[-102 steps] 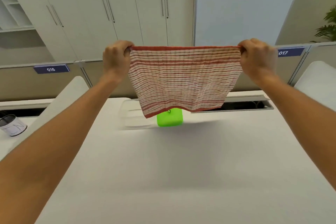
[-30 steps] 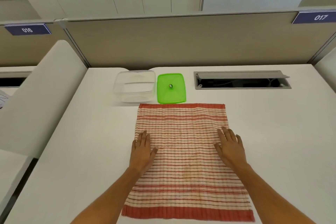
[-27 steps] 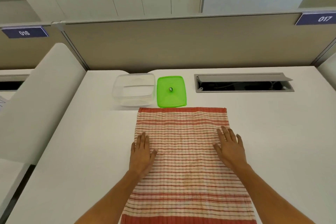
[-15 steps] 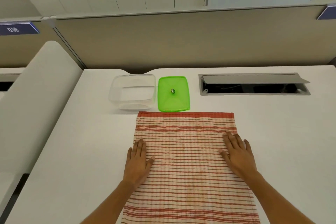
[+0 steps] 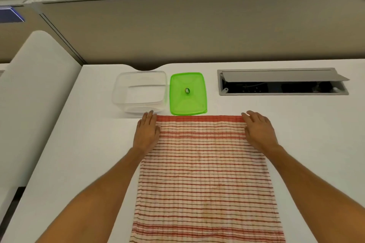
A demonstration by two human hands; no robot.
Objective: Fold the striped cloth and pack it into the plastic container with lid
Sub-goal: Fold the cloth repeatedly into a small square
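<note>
- The striped cloth (image 5: 205, 175) lies spread flat on the white surface (image 5: 308, 144), its far hem just short of the green lid (image 5: 187, 93) and the clear plastic container (image 5: 140, 91).
- The left hand (image 5: 147, 133) rests palm-down on the far left corner and the right hand (image 5: 258, 131) on the far right one, fingers loosely extended; neither is pinching the fabric yet.
- By my reading this is the start of the first fold, with nothing folded so far.
- Next, each hand would likely need to nip its corner and draw the far hem toward the near edge, keeping the sides aligned.
- The cloth looks thin, ribbed and limp, with red stripes on cream.
- The container is a transparent, round-cornered, empty box; the lid is glossy, flat plastic with a small central knob.
</note>
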